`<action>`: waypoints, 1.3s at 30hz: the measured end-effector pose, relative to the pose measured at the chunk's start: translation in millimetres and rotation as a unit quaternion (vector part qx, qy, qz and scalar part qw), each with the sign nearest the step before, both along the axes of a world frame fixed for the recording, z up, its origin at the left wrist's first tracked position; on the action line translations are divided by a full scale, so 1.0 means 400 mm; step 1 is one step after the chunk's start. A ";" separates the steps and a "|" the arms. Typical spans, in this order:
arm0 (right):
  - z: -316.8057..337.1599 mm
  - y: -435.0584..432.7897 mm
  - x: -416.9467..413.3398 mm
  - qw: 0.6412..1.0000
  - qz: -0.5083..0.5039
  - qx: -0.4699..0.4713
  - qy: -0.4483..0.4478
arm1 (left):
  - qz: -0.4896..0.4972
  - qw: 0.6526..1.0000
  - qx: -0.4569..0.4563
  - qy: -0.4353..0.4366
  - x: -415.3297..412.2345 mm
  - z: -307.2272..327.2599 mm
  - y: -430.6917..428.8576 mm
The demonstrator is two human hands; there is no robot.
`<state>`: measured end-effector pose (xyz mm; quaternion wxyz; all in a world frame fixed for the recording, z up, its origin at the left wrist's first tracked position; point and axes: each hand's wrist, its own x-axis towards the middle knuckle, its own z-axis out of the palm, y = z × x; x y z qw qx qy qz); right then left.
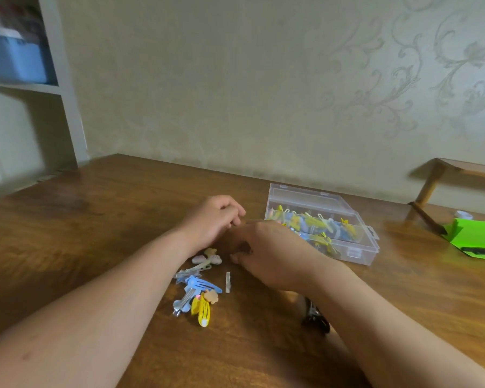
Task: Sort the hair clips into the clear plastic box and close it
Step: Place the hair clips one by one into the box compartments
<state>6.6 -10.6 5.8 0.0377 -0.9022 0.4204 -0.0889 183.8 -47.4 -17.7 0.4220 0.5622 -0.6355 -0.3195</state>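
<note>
A clear plastic box [360,249] stands open on the wooden table [95,225], lid up at the back, with several yellow and blue hair clips inside. A loose pile of hair clips [198,287] lies in front of me: pastel, blue and yellow ones, plus a small clear piece [228,282]. My left hand [212,219] rests curled just behind the pile. My right hand [269,256] is right of the pile, fingers bent down near the table; I cannot see whether it holds a clip. A dark clip [315,317] lies partly hidden under my right forearm.
A green paper sheet [476,236] with a dark object on it lies at the right edge. A small wooden stand [437,180] is at the back right. A white shelf with a blue bin [14,60] stands at the far left.
</note>
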 end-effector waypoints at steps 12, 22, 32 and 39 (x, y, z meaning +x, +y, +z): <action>0.121 0.048 0.114 0.971 -0.060 -0.006 0.233 | -0.025 0.998 0.017 0.058 0.002 0.004 0.007; 0.156 0.027 0.189 0.931 -0.030 0.040 0.362 | -0.004 0.993 0.009 0.116 0.026 0.007 0.003; 0.093 0.038 0.156 0.965 -0.022 -0.012 0.262 | 0.040 0.993 0.048 0.097 0.015 0.003 -0.014; 0.075 0.077 0.040 0.988 -0.093 -0.023 0.121 | 0.033 0.997 0.014 0.067 0.018 -0.002 -0.008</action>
